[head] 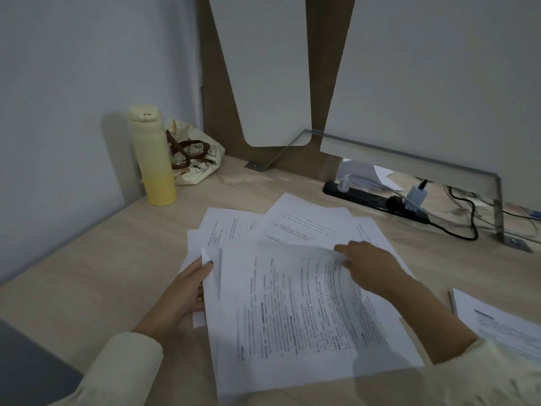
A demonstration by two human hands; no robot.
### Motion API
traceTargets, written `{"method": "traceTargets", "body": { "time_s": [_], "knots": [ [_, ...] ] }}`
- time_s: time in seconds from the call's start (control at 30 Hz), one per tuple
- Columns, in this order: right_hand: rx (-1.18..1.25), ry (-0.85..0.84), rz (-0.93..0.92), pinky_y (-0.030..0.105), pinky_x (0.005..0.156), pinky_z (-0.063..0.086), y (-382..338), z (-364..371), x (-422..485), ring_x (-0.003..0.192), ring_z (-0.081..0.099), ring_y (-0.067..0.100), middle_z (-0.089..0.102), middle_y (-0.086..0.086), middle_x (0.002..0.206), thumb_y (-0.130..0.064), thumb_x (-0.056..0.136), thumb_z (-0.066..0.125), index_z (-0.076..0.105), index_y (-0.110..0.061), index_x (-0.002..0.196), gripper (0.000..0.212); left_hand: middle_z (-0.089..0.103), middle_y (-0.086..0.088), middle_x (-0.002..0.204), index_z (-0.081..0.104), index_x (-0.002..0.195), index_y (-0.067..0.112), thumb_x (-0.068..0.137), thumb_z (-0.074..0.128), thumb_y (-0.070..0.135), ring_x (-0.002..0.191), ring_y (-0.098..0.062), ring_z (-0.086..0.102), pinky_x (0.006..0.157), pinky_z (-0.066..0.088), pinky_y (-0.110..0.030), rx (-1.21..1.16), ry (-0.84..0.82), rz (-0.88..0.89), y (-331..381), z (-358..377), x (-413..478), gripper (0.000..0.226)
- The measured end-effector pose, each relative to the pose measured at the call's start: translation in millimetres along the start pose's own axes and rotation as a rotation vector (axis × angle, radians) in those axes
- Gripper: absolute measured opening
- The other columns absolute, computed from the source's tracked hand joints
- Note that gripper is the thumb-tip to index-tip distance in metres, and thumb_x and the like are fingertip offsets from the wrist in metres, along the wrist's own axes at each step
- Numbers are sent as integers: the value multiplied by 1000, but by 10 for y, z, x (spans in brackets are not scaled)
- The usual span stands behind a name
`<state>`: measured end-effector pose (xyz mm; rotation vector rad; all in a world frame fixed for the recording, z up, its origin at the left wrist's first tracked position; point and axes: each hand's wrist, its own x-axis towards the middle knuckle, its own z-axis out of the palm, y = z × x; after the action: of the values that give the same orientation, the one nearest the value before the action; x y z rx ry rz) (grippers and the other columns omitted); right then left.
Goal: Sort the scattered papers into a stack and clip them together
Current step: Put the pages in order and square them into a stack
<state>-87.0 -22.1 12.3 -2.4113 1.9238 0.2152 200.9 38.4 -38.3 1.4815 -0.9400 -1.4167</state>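
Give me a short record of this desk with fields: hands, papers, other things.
left hand: holds the left edge of the papers
right hand: pinches the far corner of the top sheet
papers: printed, overlapping, not yet squared
separate sheet: lies apart at the right
others: yellow bottle, bear-print bag, power strip
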Motion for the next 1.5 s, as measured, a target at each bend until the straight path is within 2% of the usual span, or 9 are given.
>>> {"method": "traceTargets", "body": {
  "time_s": [0.17, 0.37, 0.53, 0.63, 0.73, 0.93, 1.07, 1.3, 1.5],
  "knots": [
    [17, 65, 20, 28, 73, 38, -274, 88, 95, 112, 51, 22, 54, 5, 119, -9, 94, 38, 44, -22, 128, 37, 68, 0, 116, 52, 124, 33, 87, 54, 38, 106, -23, 64, 91, 52, -47, 77, -73, 50, 22, 111, -147, 37],
    [238, 90, -170, 37, 117, 14, -322, 7, 121, 143, 14, 20, 20, -1, 153, -45, 79, 65, 21, -26, 144, 81, 67, -1, 114, 56, 121, 25, 91, 52, 16, 105, -22, 64, 89, 53, -39, 122, -84, 221, 189, 155, -267, 31],
    [403, 15, -186, 32, 83, 42, -246, -371, 2, 103, 54, 22, 60, 0, 103, -36, 86, 59, 49, -30, 86, 12, 68, 13, 113, 59, 121, 23, 84, 61, 37, 108, -7, 61, 95, 48, -24, 284, -35, 405, 470, 115, -252, 39],
    [544, 196, -100, 34, 72, 46, -85, -527, -107, 83, 59, 20, 57, -6, 87, -28, 91, 52, 48, -27, 88, 6, 65, 26, 102, 60, 108, 26, 88, 59, 21, 103, 8, 57, 85, 38, -5, 212, 238, 575, 548, 90, -245, 21],
    [936, 405, 0, 34, 70, 50, 39, -571, -225, 80, 62, 18, 63, -5, 88, -20, 93, 50, 56, -20, 94, 5, 41, 6, 140, 38, 136, 21, 84, 62, 34, 131, -11, 37, 95, 28, -22, 117, 467, 404, 488, 121, -195, 59],
    [1507, 240, 73, 44, 79, 56, -140, -312, -380, 87, 70, 26, 73, 7, 98, -19, 91, 53, 61, -18, 105, 16, 67, -3, 121, 55, 126, 24, 82, 55, 39, 107, -20, 65, 87, 55, -36, -309, -53, 177, 380, 405, -281, 47],
    [1703, 84, 57, 44, 90, 52, -280, -130, -340, 100, 68, 25, 71, 5, 110, -23, 95, 47, 61, -20, 113, 22, 70, -9, 113, 62, 119, 20, 82, 63, 24, 102, -30, 67, 92, 50, -47, -299, -52, 129, 215, 385, -315, 37],
    [675, 44, 42, 28, 103, 32, -245, 235, -155, 131, 41, 17, 40, -1, 144, -42, 87, 56, 37, -21, 138, 59, 67, -5, 107, 61, 107, 24, 90, 55, 13, 91, -21, 64, 87, 47, -37, -128, 232, 136, 5, -176, -282, 21],
    [396, -111, -109, 32, 111, 26, -396, 540, -100, 140, 23, 18, 20, -1, 154, -66, 74, 55, 22, -24, 145, 89, 58, -10, 116, 50, 129, 10, 93, 48, 8, 94, -24, 57, 87, 42, -35, -21, 300, 115, -201, -379, -271, 36]
  ]
}}
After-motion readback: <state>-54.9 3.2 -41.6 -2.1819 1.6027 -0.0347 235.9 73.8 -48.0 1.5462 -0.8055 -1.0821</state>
